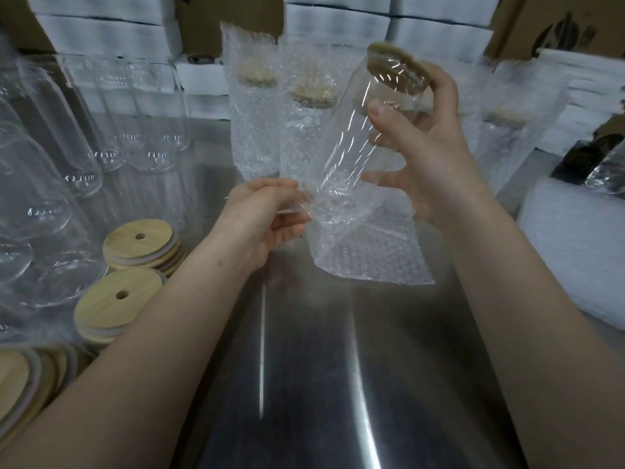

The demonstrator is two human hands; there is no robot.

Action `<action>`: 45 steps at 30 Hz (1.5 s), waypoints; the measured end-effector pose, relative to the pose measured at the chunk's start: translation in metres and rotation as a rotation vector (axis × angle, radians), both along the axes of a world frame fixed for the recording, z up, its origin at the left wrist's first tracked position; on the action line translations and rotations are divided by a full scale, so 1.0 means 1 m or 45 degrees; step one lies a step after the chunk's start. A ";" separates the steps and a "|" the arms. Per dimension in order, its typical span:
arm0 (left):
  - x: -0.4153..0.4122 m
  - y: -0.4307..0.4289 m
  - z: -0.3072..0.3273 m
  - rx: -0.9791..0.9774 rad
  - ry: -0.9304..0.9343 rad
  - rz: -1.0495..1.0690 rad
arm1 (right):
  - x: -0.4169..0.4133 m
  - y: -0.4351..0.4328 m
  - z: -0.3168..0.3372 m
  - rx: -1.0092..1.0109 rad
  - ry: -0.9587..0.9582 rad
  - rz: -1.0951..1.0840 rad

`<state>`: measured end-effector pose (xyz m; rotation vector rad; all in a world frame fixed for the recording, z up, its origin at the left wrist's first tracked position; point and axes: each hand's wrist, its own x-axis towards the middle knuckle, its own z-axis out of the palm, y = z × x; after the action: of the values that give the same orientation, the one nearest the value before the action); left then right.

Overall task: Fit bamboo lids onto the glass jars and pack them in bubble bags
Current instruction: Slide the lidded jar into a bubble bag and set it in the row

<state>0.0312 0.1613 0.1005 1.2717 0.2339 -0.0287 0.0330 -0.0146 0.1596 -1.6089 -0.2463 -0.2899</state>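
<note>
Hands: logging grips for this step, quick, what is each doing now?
Left hand: pinches the mouth edge of the bubble bag.
Right hand: grips the lidded glass jar, base in the bag's mouth.

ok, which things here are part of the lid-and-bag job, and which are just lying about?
In the job: glass jar with bamboo lid in the right hand; bubble bag pinched by the left hand; loose lids; empty jars; bagged jars.
Lying about: white boxes; cardboard cartons; black item at right.
</note>
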 end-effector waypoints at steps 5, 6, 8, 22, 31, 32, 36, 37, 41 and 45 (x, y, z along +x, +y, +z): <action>-0.002 0.002 0.000 0.019 -0.070 0.095 | -0.001 0.002 -0.001 -0.040 0.012 0.014; -0.002 0.002 -0.001 0.038 -0.088 0.111 | -0.001 0.003 -0.002 -0.038 0.016 0.020; -0.003 0.001 0.000 0.076 -0.134 0.138 | -0.001 0.004 -0.002 -0.043 0.009 0.014; -0.007 -0.006 0.003 0.164 -0.181 0.060 | 0.000 0.011 -0.009 -0.059 -0.172 -0.260; 0.000 -0.001 -0.005 -0.023 -0.158 0.091 | -0.002 0.009 -0.008 -0.224 -0.254 -0.183; 0.001 0.000 -0.005 -0.045 -0.145 0.096 | -0.002 0.009 -0.008 -0.229 -0.249 -0.169; 0.001 -0.004 -0.005 -0.158 -0.154 0.137 | -0.001 0.009 -0.010 -0.163 -0.187 -0.175; 0.000 -0.006 -0.006 -0.183 -0.179 0.151 | -0.001 0.009 -0.010 -0.137 -0.175 -0.188; -0.001 -0.006 -0.009 0.088 -0.313 0.195 | -0.001 0.009 -0.010 -0.023 -0.175 -0.235; -0.006 -0.007 -0.005 0.369 -0.454 0.205 | 0.001 0.011 -0.010 0.072 -0.179 -0.281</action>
<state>0.0250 0.1542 0.0953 1.5158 0.0313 0.3793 0.0336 -0.0033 0.1493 -1.5629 -0.1657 -0.5761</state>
